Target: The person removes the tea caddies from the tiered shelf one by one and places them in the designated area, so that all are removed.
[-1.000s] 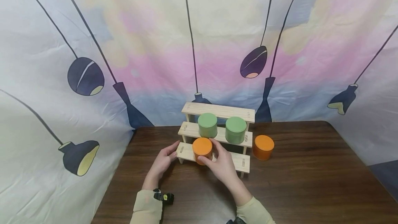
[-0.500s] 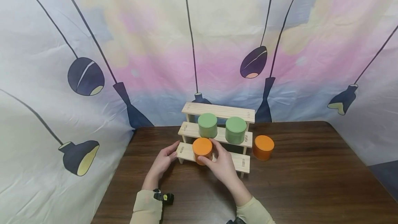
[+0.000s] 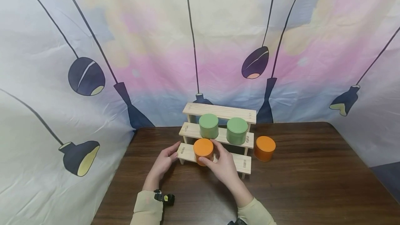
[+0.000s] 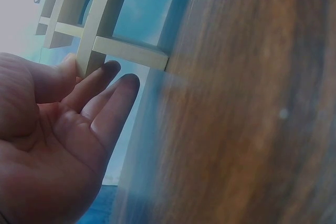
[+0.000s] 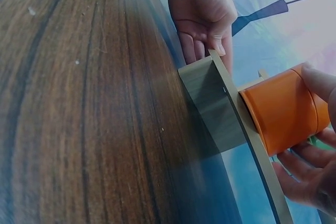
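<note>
A three-step wooden display stand point(image 3: 218, 111) stands on the table. My right hand point(image 3: 225, 167) grips an orange round tin point(image 3: 203, 147), thumb in front and fingers behind. In the right wrist view that tin point(image 5: 283, 109) sits with its base against the lowest step. At the stand's left side, my left hand point(image 3: 164, 160) pinches the end of the lowest step. The left wrist view has the thumb point(image 4: 59, 80) on this end, with other fingers extended past it. Two green tins point(image 3: 208, 125) stand on the middle step, and a second orange tin point(image 3: 264, 148) is right of the stand.
The dark wooden table point(image 3: 315, 173) reaches back to a hanging cloth point(image 3: 218, 44) printed with pendant lamps, close behind the stand. A wrist camera point(image 3: 169, 199) is strapped at the left cuff. The green tins are close behind the right fingers.
</note>
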`<state>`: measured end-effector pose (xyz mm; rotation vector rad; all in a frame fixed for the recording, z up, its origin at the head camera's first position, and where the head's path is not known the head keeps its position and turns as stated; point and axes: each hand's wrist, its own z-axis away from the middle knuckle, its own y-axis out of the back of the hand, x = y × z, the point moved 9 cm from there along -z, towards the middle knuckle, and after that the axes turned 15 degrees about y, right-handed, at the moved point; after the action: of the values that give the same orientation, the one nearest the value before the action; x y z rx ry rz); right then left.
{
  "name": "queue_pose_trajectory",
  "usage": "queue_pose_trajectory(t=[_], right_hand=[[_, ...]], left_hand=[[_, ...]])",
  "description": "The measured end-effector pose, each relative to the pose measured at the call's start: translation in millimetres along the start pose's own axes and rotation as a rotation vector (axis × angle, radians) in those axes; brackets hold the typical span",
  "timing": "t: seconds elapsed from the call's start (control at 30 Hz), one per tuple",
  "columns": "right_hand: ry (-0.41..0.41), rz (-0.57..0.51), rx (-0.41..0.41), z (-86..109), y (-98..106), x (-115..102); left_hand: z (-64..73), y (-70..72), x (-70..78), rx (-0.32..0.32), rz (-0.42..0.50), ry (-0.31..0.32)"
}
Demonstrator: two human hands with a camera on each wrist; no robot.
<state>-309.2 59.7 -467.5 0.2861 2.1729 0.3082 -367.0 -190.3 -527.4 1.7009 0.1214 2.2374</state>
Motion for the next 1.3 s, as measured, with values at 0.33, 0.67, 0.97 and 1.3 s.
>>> queue_pose_trajectory(t=[0.33,0.67,0.97,1.3], right_hand=[[-0.011,-0.004,-0.005,-0.3,-0.6,0.7],[-0.030,0.020,-0.009,0.4,-1.8,1.9],[-0.024,0.010,-0.005,-0.3,0.2,1.1],[-0.048,-0.020,-0.026,-0.1,0.9,1.4]], left_hand=[[1.2,0.5,0.9,0.007,-0.015,0.001],[0.2,-0.3,-0.3,-0.002,0.004,0.008],[-2.5,-0.5,-1.1,0.008,-0.008,0.006],[-3.2,-1.1,-2.4,0.012,0.001,0.021]])
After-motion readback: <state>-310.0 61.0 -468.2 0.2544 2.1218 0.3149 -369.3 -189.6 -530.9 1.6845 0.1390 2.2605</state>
